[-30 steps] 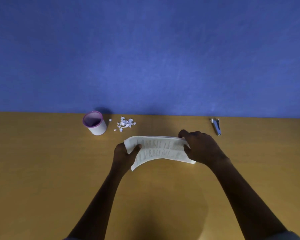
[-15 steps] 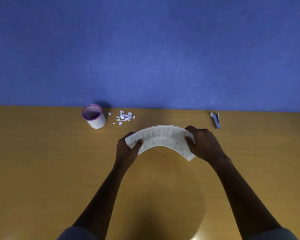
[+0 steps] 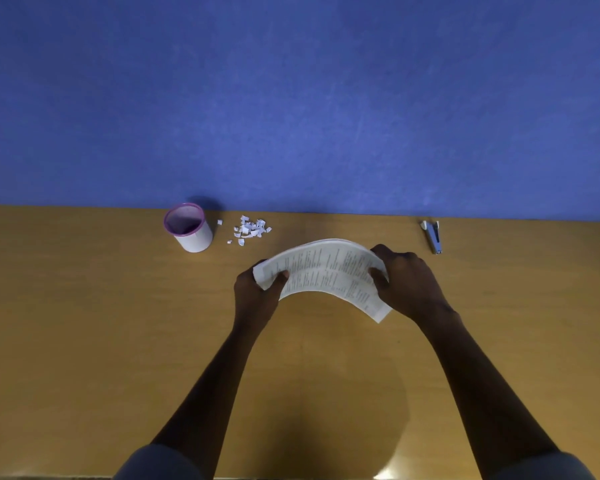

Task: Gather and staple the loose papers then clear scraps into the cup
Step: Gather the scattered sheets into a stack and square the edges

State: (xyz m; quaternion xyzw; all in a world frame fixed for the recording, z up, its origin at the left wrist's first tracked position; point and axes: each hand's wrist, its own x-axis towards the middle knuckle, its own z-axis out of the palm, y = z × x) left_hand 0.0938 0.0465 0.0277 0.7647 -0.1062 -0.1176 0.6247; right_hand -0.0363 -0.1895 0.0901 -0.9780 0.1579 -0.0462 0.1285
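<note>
A stack of printed white papers [image 3: 326, 268] arches upward above the middle of the wooden table, held at both ends. My left hand [image 3: 257, 292] grips its left end with the thumb on top. My right hand [image 3: 406, 282] grips its right end. A white cup with a purple rim [image 3: 189, 228] stands upright at the back left. Just to its right lies a small heap of white paper scraps [image 3: 250, 230]. A small blue-grey stapler [image 3: 433, 235] lies at the back right, apart from both hands.
The wooden table [image 3: 84, 341] runs up to a blue wall [image 3: 291, 98] right behind the cup, scraps and stapler. My shadow falls on the table between my forearms.
The paper stack has gone from nearly flat to bowed upward between my hands, and has risen slightly off the table. Cup, scraps and stapler have stayed where they were.
</note>
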